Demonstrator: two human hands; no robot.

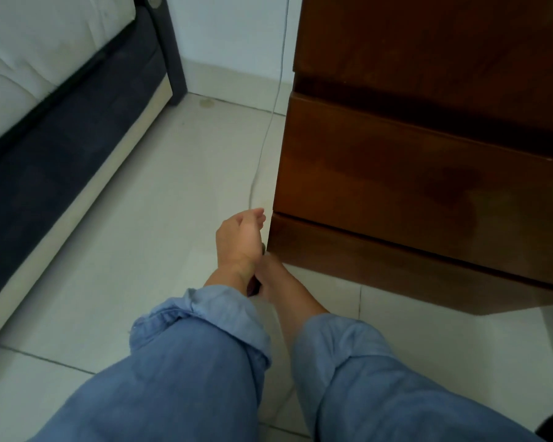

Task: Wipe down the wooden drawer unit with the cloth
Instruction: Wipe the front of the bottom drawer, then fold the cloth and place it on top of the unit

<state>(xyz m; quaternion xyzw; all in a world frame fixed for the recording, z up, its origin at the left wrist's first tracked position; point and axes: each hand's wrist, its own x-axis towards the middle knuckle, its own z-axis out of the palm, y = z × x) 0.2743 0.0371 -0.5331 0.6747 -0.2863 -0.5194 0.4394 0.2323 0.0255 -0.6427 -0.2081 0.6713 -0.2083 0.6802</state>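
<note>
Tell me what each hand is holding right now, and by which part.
It cannot be told. The left hand is beside the corner of the drawer unit, its fingers hidden from view. The right hand is mostly hidden behind the left wrist. No cloth is clearly visible.

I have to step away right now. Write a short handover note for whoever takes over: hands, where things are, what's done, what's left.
Left hand: at the lower left corner of the dark brown wooden drawer unit, fingers loosely curled; nothing clearly gripped.
Right hand: mostly hidden behind the left wrist, reaching round the unit's left side; grip cannot be told.
Cloth: not clearly visible; only a small dark scrap shows between the hands.
A thin white cable hangs beside the unit's left edge; avoid snagging it.
Done: darker patches on the middle drawer front may be wiped areas, uncertain.
Left: left side panel and bottom drawer; check the rest.
</note>
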